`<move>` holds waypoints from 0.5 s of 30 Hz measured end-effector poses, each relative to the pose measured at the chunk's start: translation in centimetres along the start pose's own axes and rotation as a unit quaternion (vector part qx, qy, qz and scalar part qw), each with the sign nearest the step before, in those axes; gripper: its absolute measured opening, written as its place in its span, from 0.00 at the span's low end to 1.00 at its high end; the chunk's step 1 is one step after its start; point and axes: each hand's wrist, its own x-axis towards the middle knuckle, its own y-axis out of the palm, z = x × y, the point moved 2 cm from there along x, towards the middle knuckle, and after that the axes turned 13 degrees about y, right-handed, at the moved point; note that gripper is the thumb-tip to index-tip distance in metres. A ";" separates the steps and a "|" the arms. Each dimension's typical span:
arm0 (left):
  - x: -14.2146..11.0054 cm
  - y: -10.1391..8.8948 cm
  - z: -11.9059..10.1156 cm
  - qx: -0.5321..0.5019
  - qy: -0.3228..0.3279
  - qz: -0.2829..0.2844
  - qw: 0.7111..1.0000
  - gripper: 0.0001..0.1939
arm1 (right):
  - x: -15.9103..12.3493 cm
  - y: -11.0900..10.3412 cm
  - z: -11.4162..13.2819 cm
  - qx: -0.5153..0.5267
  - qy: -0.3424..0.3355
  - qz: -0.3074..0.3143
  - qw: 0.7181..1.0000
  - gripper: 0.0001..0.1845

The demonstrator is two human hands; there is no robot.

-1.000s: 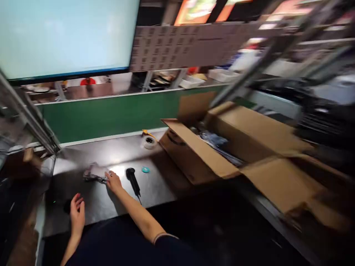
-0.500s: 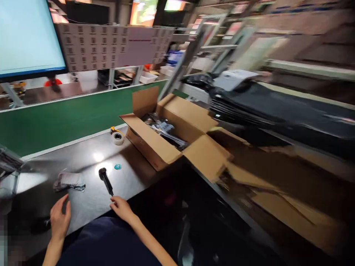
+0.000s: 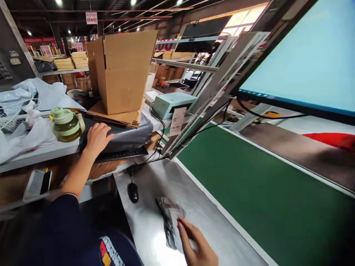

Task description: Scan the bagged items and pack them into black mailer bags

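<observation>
My left hand point(image 3: 97, 138) reaches out to the far left, its thumb apart from the fingers. It lies on or just over a stack of dark plastic bags point(image 3: 127, 138); contact is hard to tell. My right hand point(image 3: 198, 242) is low in the view, thumb and forefinger pinched at the edge of a small grey plastic-wrapped packet point(image 3: 172, 218). That packet rests on the metal table point(image 3: 149, 181) and is slightly blurred. Beside the bags, to the left of my left hand, stands a green-lidded bottle point(image 3: 66, 125).
A black mouse point(image 3: 133, 193) lies on the table, with a keyboard point(image 3: 122, 154) under the bags' edge. An upright cardboard box point(image 3: 127, 74) stands on flat cardboard behind. A pale box-shaped device point(image 3: 174, 103), a metal post point(image 3: 205, 99) and a monitor point(image 3: 310, 59) are further right.
The view has swung left, so the open carton, tape and scanner are out of sight. My left hand has moved out to the bag stack; my right hand has come to the packet.
</observation>
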 end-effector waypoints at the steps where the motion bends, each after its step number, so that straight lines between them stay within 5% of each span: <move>1: -0.1 0.3 0.4 -0.007 0.008 0.032 0.999 0.12 | 2.8 0.9 3.1 -0.002 -0.074 0.022 0.997 0.11; 4: 0.1 0.8 0.8 -0.008 0.031 0.076 0.997 0.14 | 9.7 3.9 11.3 -0.015 -0.255 0.067 0.964 0.11; 8: 2.3 -0.2 0.6 0.026 0.020 0.149 0.988 0.19 | 15.5 10.4 19.7 -0.058 -0.389 0.090 0.915 0.13; 13: 5.4 -2.4 1.1 0.011 0.013 0.165 0.986 0.22 | 19.7 18.2 26.5 -0.181 -0.416 0.066 0.889 0.26; 15: 5.3 -2.7 1.3 0.001 0.015 0.159 0.987 0.23 | 21.1 19.4 28.0 -0.234 -0.396 0.072 0.885 0.19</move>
